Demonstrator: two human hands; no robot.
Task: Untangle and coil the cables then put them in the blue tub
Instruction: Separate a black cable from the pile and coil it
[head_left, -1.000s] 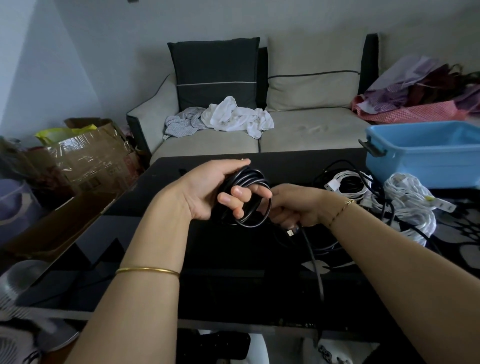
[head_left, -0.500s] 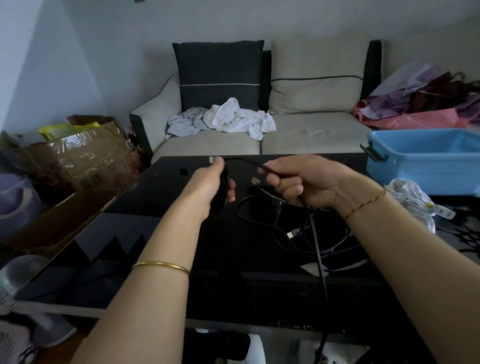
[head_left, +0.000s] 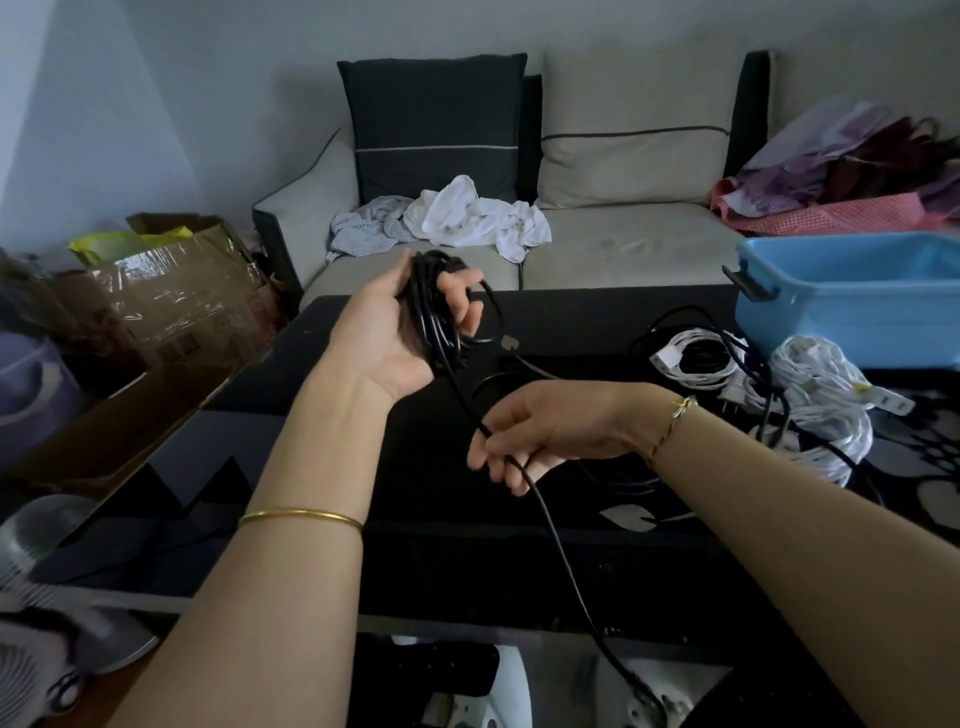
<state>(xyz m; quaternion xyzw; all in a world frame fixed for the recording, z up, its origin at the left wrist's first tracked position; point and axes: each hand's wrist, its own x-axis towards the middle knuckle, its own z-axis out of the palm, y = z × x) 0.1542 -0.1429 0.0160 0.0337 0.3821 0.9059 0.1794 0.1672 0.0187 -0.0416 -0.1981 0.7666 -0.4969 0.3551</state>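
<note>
Forearms: two, reaching in from the near edge, with one gold bangle (head_left: 301, 517) on the left and one thin bracelet (head_left: 675, 415) on the right.
Right hand (head_left: 540, 431): held low over the table; thumb and fingertips pinch the black cable (head_left: 561, 551).
Black cable: one. From the pinch its loose run drops past the table's near edge, and its other part rises to the left hand.
Left hand (head_left: 389, 332): raised, palm toward the camera, with the fingers curled round one coil (head_left: 434, 312) of that same cable. The coil has several turns, but the number cannot be told.
Table (head_left: 431, 571): one, black and glossy.
Cable heap (head_left: 815, 415): on the table to the right, apart from both hands. It holds two white bundles with black leads tangled through them; the number of separate cables cannot be told.
Blue tub (head_left: 852, 322): one, at the table's far right, just behind the heap, with one black handle showing.
Sofa (head_left: 623, 249): one, behind the table. It carries one dark cushion (head_left: 431, 119), one beige cushion (head_left: 634, 130) and two crumpled cloths (head_left: 472, 218).
Cardboard box (head_left: 171, 296): one, left of the sofa.
</note>
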